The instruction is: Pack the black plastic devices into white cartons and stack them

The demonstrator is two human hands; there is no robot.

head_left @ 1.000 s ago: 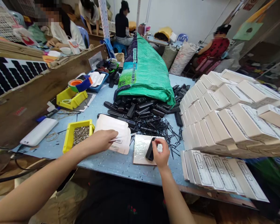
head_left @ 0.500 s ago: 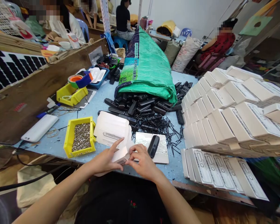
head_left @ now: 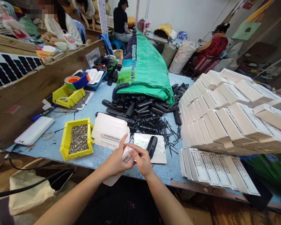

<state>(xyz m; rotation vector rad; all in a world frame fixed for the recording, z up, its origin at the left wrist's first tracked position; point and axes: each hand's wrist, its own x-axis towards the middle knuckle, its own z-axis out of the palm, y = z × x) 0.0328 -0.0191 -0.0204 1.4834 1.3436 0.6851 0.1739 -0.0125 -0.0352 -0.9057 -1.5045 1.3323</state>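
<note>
A small white carton [head_left: 127,155] is held between my two hands above the table's front edge, its printed end turned towards me. My left hand [head_left: 119,159] is wrapped round the carton with the index finger pointing up. At the carton's right side, my right hand [head_left: 141,157] pinches the end with thumb and fingers. Part of the carton's body is hidden by the left hand, and a white flap hangs below it. Just behind the hands lie flat printed carton blanks [head_left: 110,129]. A black plastic piece [head_left: 152,147] rests on a white pad [head_left: 160,151] to the right.
A yellow bin [head_left: 65,140] of small metal parts stands left, near a white phone-like block [head_left: 34,130]. Black pieces and thin black sticks [head_left: 167,131] spill from a green sack [head_left: 150,65]. Stacked white cartons [head_left: 215,125] fill the right side. Other people sit behind.
Both hands have drawn closer together round the carton. My left hand has closed further over it, and the carton's end now faces me. The camera view has shifted slightly.
</note>
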